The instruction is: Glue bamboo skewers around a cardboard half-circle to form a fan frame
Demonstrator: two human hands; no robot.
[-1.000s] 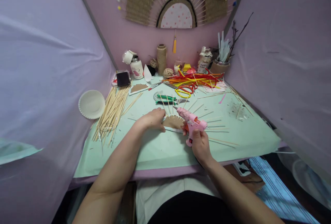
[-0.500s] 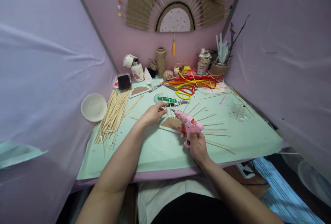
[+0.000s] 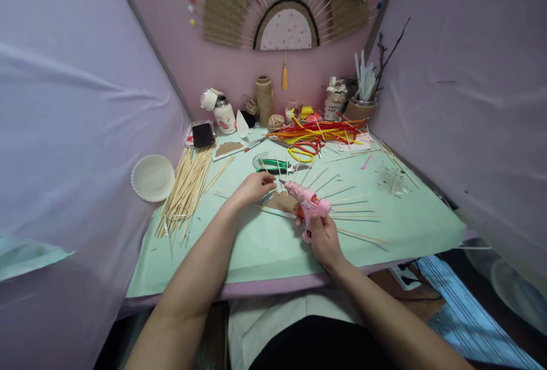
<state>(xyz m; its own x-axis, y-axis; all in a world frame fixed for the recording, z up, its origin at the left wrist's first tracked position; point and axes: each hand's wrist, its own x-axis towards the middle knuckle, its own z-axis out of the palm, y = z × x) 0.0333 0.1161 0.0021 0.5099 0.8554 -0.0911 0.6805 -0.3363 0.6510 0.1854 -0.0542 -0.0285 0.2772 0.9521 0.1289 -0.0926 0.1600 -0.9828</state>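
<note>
A pink hot glue gun (image 3: 304,194) is gripped in my right hand (image 3: 323,237), its nozzle pointing up and left over the edge of a half-round cardboard piece (image 3: 280,202). Thin wooden sticks (image 3: 348,210) fan out from that cardboard across the table. At the cardboard's upper left edge, my left hand (image 3: 256,187) has its fingers closed around a thin stick, close to the nozzle. Part of the cardboard is hidden behind the glue gun. Just beyond the left fingers lie green-handled pruning shears (image 3: 276,166).
A heap of loose sticks (image 3: 188,187) and a white paper bowl (image 3: 152,178) are on the left. Scissors (image 3: 301,154) and red and yellow pipe cleaners (image 3: 325,130) lie farther back. Jars and twine (image 3: 264,101) line the back wall, below a large woven fan (image 3: 231,11).
The whole view has shifted slightly. Both hands stay almost in place, with the glue gun's nozzle still beside the left fingers.
</note>
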